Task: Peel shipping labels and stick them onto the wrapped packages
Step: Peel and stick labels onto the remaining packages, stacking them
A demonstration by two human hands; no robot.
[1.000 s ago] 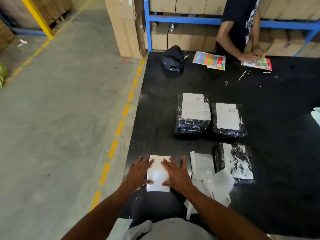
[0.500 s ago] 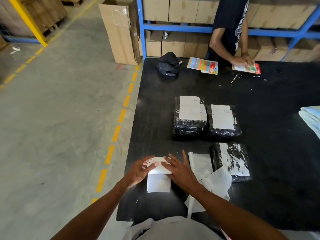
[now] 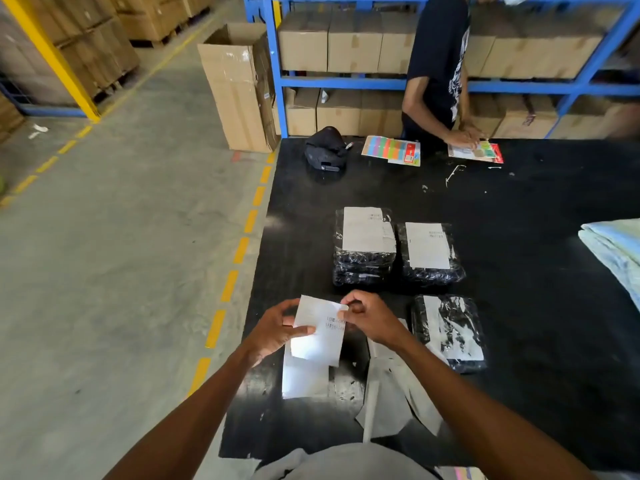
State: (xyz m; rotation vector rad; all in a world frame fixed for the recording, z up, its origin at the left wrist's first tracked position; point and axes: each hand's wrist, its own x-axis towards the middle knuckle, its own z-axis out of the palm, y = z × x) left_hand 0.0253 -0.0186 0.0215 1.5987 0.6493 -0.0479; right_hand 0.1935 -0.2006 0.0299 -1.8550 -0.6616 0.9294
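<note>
A white shipping label (image 3: 320, 336) with barcode print is lifted above the black table (image 3: 536, 306). My left hand (image 3: 277, 329) pinches its left edge and my right hand (image 3: 369, 318) pinches its top right corner. Below it the white backing sheet (image 3: 303, 379) lies flat on the table. Three black wrapped packages sit beyond: a stack at the far left (image 3: 363, 245) and one to its right (image 3: 429, 252) each carry a white label, and a nearer package (image 3: 448, 332) on the right has a pale sheet on top.
Loose peeled backing papers (image 3: 391, 393) lie right of my hands. Another person (image 3: 440, 71) stands at the far edge handling colourful sticker sheets (image 3: 391, 150). A black bag (image 3: 325, 150) sits far left; folded pale cloth (image 3: 616, 244) lies at the right edge. The table's left edge drops to concrete floor.
My hands went from lying flat on the label sheet to pinching it. The label has been raised off the table, away from its backing sheet.
</note>
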